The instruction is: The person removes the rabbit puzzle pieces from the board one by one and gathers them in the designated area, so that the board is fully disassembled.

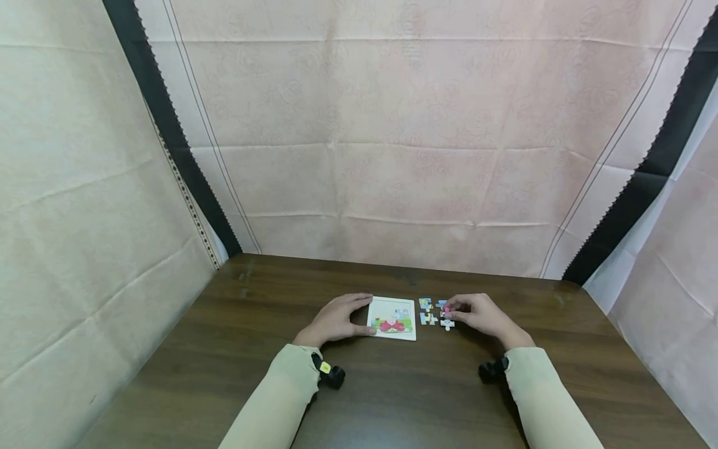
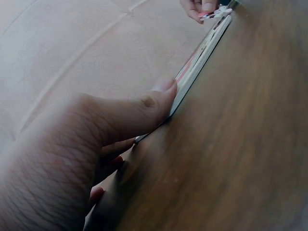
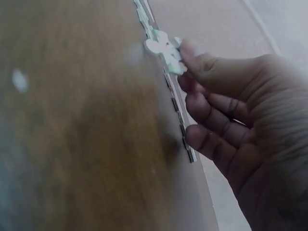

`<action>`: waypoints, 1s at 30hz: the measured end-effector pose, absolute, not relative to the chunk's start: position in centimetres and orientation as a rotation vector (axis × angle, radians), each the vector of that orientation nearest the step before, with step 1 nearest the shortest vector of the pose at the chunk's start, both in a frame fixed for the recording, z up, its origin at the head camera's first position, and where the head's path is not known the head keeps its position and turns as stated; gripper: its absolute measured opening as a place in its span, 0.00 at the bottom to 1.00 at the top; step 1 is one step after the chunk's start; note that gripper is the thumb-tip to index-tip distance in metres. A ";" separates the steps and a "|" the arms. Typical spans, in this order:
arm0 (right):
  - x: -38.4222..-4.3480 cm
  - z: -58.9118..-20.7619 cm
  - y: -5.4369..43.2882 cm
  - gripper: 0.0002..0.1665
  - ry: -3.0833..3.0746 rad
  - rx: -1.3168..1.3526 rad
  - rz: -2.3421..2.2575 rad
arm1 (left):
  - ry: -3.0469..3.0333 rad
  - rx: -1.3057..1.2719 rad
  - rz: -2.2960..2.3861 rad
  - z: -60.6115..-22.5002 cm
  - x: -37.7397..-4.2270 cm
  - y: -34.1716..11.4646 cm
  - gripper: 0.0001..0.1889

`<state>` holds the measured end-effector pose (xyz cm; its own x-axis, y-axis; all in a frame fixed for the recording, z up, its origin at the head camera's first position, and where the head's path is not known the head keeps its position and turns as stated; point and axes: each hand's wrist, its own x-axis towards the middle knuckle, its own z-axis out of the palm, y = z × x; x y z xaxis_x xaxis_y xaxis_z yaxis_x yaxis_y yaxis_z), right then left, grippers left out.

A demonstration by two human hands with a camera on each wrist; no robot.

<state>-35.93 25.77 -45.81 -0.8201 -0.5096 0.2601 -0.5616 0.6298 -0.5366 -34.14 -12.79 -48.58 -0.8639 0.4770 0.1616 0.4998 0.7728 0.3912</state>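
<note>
In the head view a white-framed jigsaw puzzle board [image 1: 382, 307] lies on the table, its lower part filled with a picture in green and red. My left hand [image 1: 335, 319] steadies its left side, thumb at the near corner and fingers at the far one; the left wrist view shows the thumb [image 2: 144, 108] on the rim. To the right of the board, my right hand [image 1: 483, 315] pinches a jigsaw piece [image 3: 166, 52] between thumb and forefinger, with the other fingers loosely curled. Several loose pieces [image 1: 426, 304] lie between the board and that hand.
The brown wooden table [image 1: 415, 393] runs back to a pale cloth curtain [image 1: 404, 143] with dark bands at both sides. Each wrist carries a small black camera [image 1: 492, 370] on a strap.
</note>
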 end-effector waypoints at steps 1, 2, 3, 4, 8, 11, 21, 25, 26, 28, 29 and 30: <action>-35.9 -45.8 25.8 0.06 -2.755 0.923 0.939 | -2.908 -0.800 -0.666 -48.6 -34.1 -12.8 0.47; -35.9 -45.9 25.8 0.06 -2.747 0.936 0.924 | -2.907 -0.799 -0.665 -48.6 -34.1 -12.8 0.47; -36.0 -45.9 25.8 0.07 -2.739 0.947 0.910 | -2.907 -0.799 -0.663 -48.6 -34.1 -12.7 0.47; -36.0 -45.9 25.8 0.07 -2.733 0.956 0.897 | -2.908 -0.797 -0.659 -48.6 -34.2 -12.7 0.47; -36.1 -46.0 25.9 0.06 -2.720 0.964 0.852 | -2.909 -0.796 -0.648 -48.6 -34.2 -12.7 0.47; -36.2 -46.1 25.9 0.06 -2.725 0.958 0.828 | -2.910 -0.796 -0.645 -48.6 -34.2 -12.8 0.47; -36.1 -46.3 26.1 0.06 -2.747 0.968 0.805 | -2.915 -0.800 -0.647 -48.6 -34.1 -12.7 0.47; -36.1 -46.2 26.0 0.06 -2.752 0.964 0.814 | -2.906 -0.805 -0.653 -48.6 -34.1 -12.8 0.47; -36.1 -46.2 26.0 0.06 -2.750 0.961 0.815 | -2.903 -0.807 -0.654 -48.6 -34.1 -12.8 0.47; -36.1 -46.2 26.0 0.05 -2.748 0.957 0.815 | -2.901 -0.809 -0.657 -48.6 -34.1 -12.8 0.47; -36.1 -46.2 26.0 0.05 -2.748 0.953 0.812 | -2.903 -0.807 -0.654 -48.6 -34.1 -12.8 0.47; -36.1 -46.1 25.9 0.04 -2.750 0.949 0.808 | -2.903 -0.807 -0.654 -48.6 -34.1 -12.8 0.47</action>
<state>-36.06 25.93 -46.15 -0.7957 -0.5378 0.2786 -0.6030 0.6605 -0.4473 -34.14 -12.79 -48.62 -0.8612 0.4803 0.1662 0.5052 0.7731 0.3835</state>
